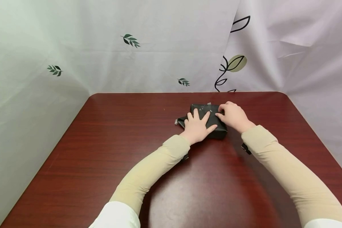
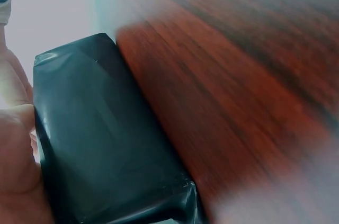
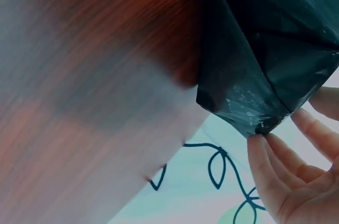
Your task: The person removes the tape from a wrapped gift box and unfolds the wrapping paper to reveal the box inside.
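Observation:
A box-shaped package wrapped in glossy black sheet (image 1: 220, 133) lies toward the back of the table. My left hand (image 1: 196, 128) rests on its top with the fingers spread apart. At the package's right end, my right hand (image 1: 233, 116) pinches the tip of a folded black flap (image 3: 288, 70) between thumb and fingers, clearest in the right wrist view. Another pointed flap (image 1: 182, 120) sticks out on the left, with a bit of clear tape (image 1: 176, 121) at its tip. A strip of clear tape (image 1: 209, 105) shows at the top's far edge.
The dark red wooden table (image 1: 102, 152) extends all around the package. Behind its back edge hangs a white cloth (image 1: 159, 63) printed with leaves, and similar cloth closes off both sides. Small dark devices (image 1: 246, 148) sit under the wrists.

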Available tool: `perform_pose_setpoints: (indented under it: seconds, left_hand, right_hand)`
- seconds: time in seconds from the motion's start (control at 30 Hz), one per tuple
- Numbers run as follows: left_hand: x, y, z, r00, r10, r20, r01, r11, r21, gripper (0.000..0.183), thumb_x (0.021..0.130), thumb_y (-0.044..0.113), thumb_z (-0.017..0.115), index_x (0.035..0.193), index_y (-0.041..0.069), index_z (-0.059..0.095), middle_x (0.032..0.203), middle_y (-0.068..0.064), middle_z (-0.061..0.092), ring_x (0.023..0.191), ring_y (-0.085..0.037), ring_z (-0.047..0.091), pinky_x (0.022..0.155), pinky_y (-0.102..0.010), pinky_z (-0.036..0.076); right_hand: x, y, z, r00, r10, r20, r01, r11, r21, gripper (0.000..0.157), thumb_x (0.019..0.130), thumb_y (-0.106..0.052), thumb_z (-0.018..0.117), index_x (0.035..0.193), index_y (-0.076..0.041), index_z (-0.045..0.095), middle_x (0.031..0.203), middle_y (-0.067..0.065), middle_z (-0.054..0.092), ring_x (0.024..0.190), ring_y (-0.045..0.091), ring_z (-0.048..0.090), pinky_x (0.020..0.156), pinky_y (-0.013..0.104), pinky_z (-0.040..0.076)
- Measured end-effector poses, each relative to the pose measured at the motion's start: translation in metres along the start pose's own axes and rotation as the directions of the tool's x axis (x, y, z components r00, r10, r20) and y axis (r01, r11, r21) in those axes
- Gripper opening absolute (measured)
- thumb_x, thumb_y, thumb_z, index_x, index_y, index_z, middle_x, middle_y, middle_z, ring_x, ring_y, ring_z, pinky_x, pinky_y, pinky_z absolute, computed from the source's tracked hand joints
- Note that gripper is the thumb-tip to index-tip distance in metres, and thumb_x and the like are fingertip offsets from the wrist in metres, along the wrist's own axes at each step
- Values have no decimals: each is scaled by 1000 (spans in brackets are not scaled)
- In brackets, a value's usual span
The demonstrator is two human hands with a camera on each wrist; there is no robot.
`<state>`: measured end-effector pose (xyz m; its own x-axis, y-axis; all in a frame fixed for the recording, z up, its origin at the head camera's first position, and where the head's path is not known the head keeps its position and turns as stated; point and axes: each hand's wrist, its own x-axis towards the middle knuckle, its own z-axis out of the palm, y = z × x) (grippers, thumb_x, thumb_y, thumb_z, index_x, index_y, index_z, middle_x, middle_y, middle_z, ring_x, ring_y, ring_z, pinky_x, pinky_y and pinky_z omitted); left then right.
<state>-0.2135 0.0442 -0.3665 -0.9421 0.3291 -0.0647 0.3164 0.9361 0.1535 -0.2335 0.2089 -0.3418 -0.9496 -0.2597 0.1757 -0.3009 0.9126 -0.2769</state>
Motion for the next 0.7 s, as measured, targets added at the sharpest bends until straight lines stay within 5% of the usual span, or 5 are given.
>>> perform_pose_setpoints:
  seconds: [0.23,0.5,0.7]
  left_hand:
    - [-2,-3,2,1000,11,0,-11,1000,-7,68,93,67,27,152,34,17,155,-20,12,135,-42,22,100,-50,37]
    - [-3,-4,3,1000,18,-8,-18,1000,-17,67,93,66,30,152,34,19,154,-20,14,134,-41,23,99,-51,38]
    - [1,-2,2,999,20,-45,-21,999,-25,67,93,66,32,151,34,23,152,-20,17,130,-39,26,95,-49,40]
  right_hand:
    - [-2,-12,3,996,-70,-50,66,995,-79,15,88,-11,63,90,3,70,92,19,62,76,34,63,71,49,52]
    - [0,-12,1,1000,18,5,-18,1000,-14,15,88,-10,62,86,4,68,95,21,62,80,34,60,73,47,50]
    - [1,-7,-4,1000,12,5,-12,1000,22,14,88,-7,55,81,3,61,85,19,58,70,29,54,67,43,46]
